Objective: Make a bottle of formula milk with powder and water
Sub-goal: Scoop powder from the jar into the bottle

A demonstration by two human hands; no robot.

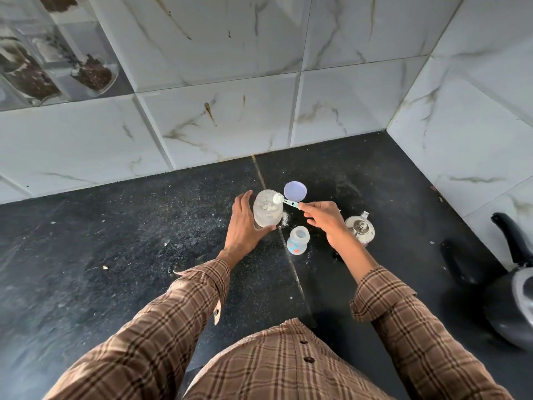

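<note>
While the left hand point(243, 223) steadies the light, likely slippery powder jar point(267, 209) on the counter point(144, 241) with loosely spread fingers, the right hand point(324, 222) pinches the heaped scoop point(284, 200) by its thin handle, near the open bottle point(298, 241).

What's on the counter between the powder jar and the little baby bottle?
Head view: only a small spill of white powder on bare counter between jar and bottle.
</note>
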